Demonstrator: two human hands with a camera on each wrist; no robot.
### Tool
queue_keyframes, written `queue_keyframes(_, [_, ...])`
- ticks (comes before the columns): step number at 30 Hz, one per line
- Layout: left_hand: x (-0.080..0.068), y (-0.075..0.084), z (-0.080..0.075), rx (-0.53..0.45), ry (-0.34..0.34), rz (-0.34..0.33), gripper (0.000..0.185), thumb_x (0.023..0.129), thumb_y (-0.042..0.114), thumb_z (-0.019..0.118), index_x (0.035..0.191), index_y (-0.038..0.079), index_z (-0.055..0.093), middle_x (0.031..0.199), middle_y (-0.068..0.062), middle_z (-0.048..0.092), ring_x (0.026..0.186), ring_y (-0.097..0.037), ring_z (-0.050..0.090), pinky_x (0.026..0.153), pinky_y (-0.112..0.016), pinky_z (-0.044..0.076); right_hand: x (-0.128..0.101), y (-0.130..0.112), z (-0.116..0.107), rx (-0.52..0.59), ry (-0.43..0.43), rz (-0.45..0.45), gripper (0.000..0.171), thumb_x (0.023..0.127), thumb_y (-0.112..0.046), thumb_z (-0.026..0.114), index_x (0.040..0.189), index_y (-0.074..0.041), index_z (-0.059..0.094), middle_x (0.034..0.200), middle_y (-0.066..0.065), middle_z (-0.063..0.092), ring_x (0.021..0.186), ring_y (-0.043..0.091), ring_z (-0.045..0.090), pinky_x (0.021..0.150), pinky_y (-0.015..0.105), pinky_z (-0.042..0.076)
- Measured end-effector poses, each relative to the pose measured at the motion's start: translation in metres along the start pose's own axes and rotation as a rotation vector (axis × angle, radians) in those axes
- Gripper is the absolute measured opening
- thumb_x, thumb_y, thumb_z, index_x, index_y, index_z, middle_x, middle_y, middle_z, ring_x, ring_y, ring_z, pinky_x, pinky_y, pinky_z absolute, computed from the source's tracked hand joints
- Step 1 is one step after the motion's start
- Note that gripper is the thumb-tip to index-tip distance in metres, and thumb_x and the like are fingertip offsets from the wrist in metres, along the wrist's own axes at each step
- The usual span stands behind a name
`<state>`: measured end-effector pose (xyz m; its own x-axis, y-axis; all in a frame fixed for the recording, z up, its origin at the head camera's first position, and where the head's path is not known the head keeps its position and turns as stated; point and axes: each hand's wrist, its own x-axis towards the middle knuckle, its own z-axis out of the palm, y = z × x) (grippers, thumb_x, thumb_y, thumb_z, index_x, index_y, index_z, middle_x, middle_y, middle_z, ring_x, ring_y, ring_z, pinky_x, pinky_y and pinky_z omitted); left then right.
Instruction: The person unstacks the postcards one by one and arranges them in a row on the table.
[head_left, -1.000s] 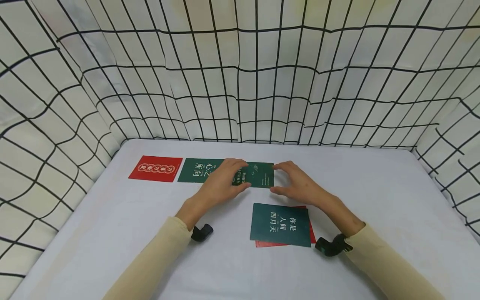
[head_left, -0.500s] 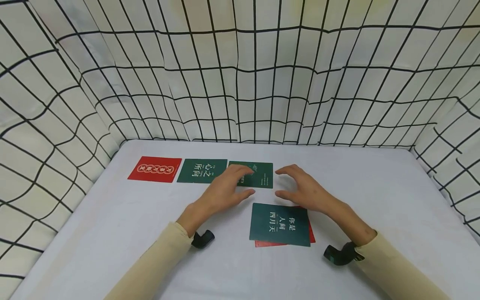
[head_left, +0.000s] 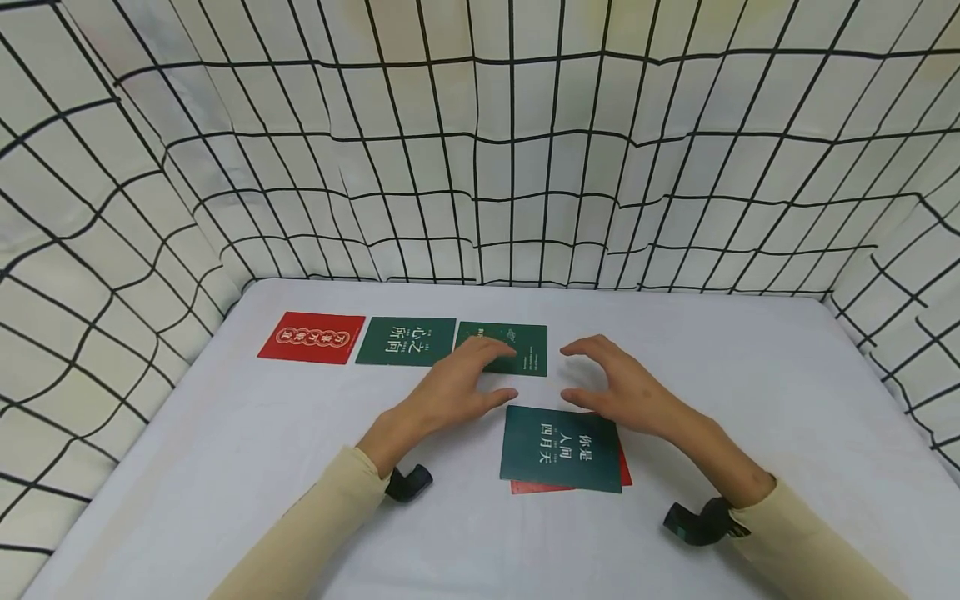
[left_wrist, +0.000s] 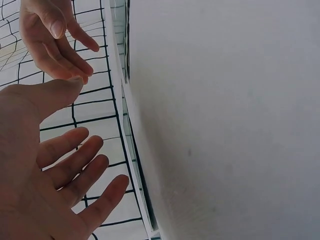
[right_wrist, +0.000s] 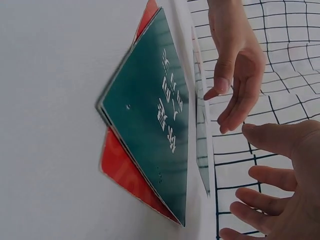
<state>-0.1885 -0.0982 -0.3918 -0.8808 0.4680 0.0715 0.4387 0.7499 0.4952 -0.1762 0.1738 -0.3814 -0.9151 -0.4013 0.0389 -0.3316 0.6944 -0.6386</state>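
Note:
My left hand (head_left: 453, 383) hovers at the near edge of a green card (head_left: 528, 354), covering part of it. Its fingers are spread and hold nothing, as the left wrist view shows. To the right, my right hand (head_left: 626, 383) faces it, thumb and fingers apart, also holding nothing. Just below the hands lies a small stack: a teal card (head_left: 525, 450) with white characters on top, and a red card (head_left: 626, 468) sticking out beneath. In the right wrist view the teal card (right_wrist: 140, 100) lies below the right hand (right_wrist: 285, 185).
Further left in the same row lie a green card (head_left: 405, 340) with white characters and a red card (head_left: 311, 337) with a looped gold design. The white table (head_left: 225, 467) is bounded by a black grid net (head_left: 512, 167) over pale cloth.
Both hands have drawn away from the right-hand green card, toward me. The right hand has also shifted right. The cards stay where they were.

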Motion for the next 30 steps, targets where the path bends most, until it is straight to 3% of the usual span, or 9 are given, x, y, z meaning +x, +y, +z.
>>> queue_keyframes(11, [-0.001,0.003,0.004,-0.013,-0.034,0.051,0.059,0.092,0.039,0.079,0.144,0.017,0.060,0.149,-0.002,0.058,0.143,-0.020,0.052,0.120,-0.041,0.046,-0.013,0.001,-0.001,-0.013,-0.019,-0.004,0.059,0.092,-0.025,0.080,0.145,-0.012,0.057,0.149,0.010,0.056,0.142,0.036,0.051,0.115,0.060,0.047])
queue_keyframes(17, [-0.003,0.006,0.005,-0.023,-0.066,0.075,0.057,0.092,0.039,0.080,0.141,0.017,0.063,0.148,-0.002,0.060,0.147,-0.024,0.049,0.125,-0.045,0.040,-0.021,-0.001,-0.001,-0.019,-0.019,-0.017,0.058,0.091,-0.026,0.081,0.143,-0.012,0.058,0.147,0.010,0.058,0.139,0.036,0.053,0.112,0.059,0.050])
queue_keyframes(23, [-0.006,0.009,0.009,-0.032,-0.099,0.082,0.055,0.091,0.039,0.080,0.140,0.019,0.064,0.146,0.000,0.061,0.142,-0.022,0.053,0.117,-0.045,0.048,-0.026,0.000,0.000,-0.019,-0.030,-0.040,0.059,0.091,-0.027,0.082,0.142,-0.011,0.059,0.145,0.010,0.059,0.136,0.035,0.055,0.109,0.057,0.053])
queue_keyframes(30, [-0.010,0.013,0.009,-0.017,-0.128,0.111,0.057,0.090,0.042,0.081,0.140,0.018,0.064,0.145,0.000,0.062,0.138,-0.020,0.055,0.115,-0.044,0.050,-0.031,0.000,0.002,-0.039,-0.080,-0.041,0.061,0.090,-0.033,0.082,0.142,-0.012,0.059,0.146,0.011,0.058,0.136,0.035,0.055,0.110,0.056,0.053])
